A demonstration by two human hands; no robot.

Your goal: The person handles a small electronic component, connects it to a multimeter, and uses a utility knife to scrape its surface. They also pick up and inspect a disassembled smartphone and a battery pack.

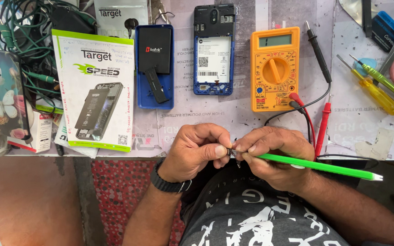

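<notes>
Both hands work just off the near table edge (251, 154), above the person's lap. The left hand (196, 152) has thumb and forefinger pinched together on a small metal part (233, 153), too small to identify, holding it level, apparently so the tool tip can meet it. The right hand (274, 157) is closed around a green-handled tool (324, 166), its handle trailing out to the right over the lap. On the table beyond lie an orange multimeter (274, 68) with probe leads (323, 123), an opened blue phone (213, 50), a blue back cover (155, 66) and a white battery box (97, 89). Open room remains over the lap; the tabletop is crowded.
</notes>
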